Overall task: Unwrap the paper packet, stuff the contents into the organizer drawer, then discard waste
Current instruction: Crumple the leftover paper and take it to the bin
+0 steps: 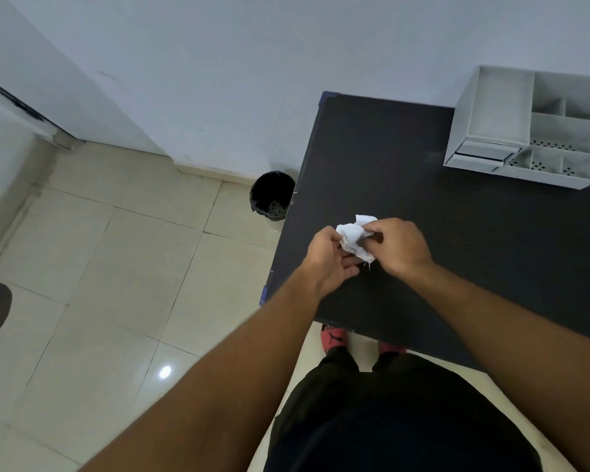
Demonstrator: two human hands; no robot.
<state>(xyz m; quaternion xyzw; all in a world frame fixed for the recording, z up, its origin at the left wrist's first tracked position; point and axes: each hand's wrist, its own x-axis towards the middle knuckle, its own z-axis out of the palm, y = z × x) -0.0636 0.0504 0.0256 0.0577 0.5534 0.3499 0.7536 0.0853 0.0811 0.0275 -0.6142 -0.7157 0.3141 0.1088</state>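
Dim cool light, glare spot on floor tiles [123, 274], wide-angle bending at edges, soft detail

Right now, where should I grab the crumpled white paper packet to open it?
Probably pinch the loose flap at the far end of the crumpled white paper packet, coming from above: it sticks out free, while the rest is bunched tight.

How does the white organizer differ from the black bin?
The organizer is white and box-shaped with several compartments; the bin is black and round with one opening. The organizer stands on the table; the bin stands on the floor beside it. Both are open at the top.
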